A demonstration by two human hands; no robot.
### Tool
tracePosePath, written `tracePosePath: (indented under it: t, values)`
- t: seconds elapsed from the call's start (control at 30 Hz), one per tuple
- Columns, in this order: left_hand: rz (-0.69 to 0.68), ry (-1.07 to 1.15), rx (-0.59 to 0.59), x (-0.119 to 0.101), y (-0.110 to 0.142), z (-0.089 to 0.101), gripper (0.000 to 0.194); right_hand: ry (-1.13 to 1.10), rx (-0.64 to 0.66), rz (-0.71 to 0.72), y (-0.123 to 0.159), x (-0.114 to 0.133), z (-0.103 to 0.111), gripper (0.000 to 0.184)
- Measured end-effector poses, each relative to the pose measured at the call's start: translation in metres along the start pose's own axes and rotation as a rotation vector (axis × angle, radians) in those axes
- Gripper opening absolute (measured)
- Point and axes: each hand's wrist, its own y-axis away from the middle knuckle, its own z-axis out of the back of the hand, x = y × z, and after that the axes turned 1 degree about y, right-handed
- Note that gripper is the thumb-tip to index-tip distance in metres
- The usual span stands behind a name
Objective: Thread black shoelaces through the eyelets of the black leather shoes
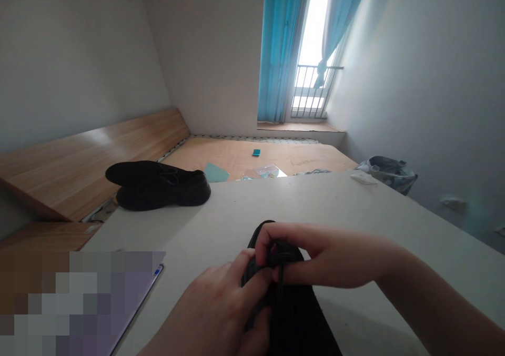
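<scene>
A black lace-up shoe (298,314) lies on the white table in front of me, its one end pointing away. My left hand (224,303) is closed at the shoe's left side, thumb and forefinger pinched at the lacing. From the right, my right hand (319,253) curls over the shoe opening, its fingertips closed on the black shoelace (280,282) and meeting the left fingertips. Part of the lace hangs down over the shoe's dark upper. My fingers hide most of the knot area and part of the opening.
Two black shoes (165,187) lie side by side at the white table's (315,203) far left. A purple-edged flat item (138,298), partly blurred out, is at lower left. A white packet (363,179) lies near the far right edge; a bag (389,172) stands beyond it.
</scene>
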Motion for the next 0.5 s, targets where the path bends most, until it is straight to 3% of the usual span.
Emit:
tracePosePath:
  t: [0.1,0.23,0.3,0.37,0.5]
  values:
    - [0.009,0.001,0.019,-0.003,-0.002,0.004,0.043,0.407,-0.025,0.032,0.008,0.0,0.011,0.031]
    - [0.011,-0.045,0.046,-0.003,0.0,0.003,0.039,0.424,-0.132,0.012,0.018,0.006,0.019,0.049]
    - [-0.012,-0.075,0.035,-0.001,0.002,0.0,0.042,0.445,-0.182,-0.02,0.02,0.008,0.018,0.038]
    - [-0.034,-0.084,-0.007,0.001,0.003,-0.002,0.044,0.471,-0.148,-0.047,0.019,0.009,0.016,0.024]
    - [-0.019,0.003,-0.058,0.001,0.0,0.0,0.038,0.52,-0.114,-0.014,0.014,0.006,0.011,0.02]
